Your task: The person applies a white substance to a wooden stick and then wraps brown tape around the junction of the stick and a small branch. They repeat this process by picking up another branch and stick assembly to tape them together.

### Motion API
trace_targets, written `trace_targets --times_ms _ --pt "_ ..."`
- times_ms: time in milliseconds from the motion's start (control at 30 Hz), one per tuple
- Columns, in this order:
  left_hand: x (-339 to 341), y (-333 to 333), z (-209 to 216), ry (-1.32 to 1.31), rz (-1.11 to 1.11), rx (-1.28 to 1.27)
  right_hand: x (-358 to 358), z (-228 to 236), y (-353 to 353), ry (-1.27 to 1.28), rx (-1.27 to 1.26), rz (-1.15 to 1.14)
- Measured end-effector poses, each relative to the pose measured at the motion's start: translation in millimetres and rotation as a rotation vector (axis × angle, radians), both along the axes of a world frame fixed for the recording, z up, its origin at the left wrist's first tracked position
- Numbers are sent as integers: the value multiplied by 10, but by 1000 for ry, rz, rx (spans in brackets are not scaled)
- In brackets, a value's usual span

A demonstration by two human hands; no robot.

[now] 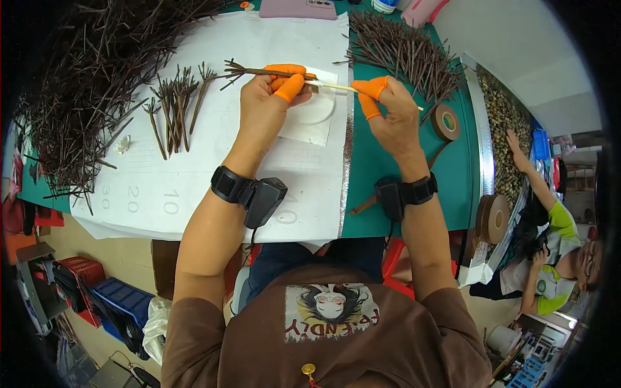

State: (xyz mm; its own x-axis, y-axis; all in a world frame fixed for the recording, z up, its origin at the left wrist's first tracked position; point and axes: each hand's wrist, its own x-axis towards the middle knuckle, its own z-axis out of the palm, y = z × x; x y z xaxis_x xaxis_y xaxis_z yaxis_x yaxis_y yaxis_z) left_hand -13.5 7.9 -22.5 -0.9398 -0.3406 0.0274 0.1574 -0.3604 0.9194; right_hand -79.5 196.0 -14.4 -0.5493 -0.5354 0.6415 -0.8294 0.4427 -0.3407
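My left hand [259,113], with orange finger cots, pinches a brown branched twig [240,70] whose forked tips point left. In my right hand [396,126], also with orange finger cots, is a thin pale stick [339,86]. The stick's whitish end meets the twig's lower end at my left fingertips; whether they are joined I cannot tell. Beneath my hands lies a white sheet [314,132] with a curved outline on it. Several finished-looking branched twigs [173,107] lie left of my left hand.
A large tangled heap of dark twigs [97,84] fills the far left. Cut brown sticks [411,55] are piled at the far right. A brown tape roll [445,123] lies near my right hand, more rolls [495,218] at the right edge. A co-worker [556,252] reaches in at right.
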Motion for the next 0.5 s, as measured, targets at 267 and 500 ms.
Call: trace_targets --times_ms 267,500 --pt "-9 -8 -7 -15 -7 18 17 19 47 -104 -4 -11" --pt "-14 -22 -16 -13 10 58 24 17 58 -217 -62 30"
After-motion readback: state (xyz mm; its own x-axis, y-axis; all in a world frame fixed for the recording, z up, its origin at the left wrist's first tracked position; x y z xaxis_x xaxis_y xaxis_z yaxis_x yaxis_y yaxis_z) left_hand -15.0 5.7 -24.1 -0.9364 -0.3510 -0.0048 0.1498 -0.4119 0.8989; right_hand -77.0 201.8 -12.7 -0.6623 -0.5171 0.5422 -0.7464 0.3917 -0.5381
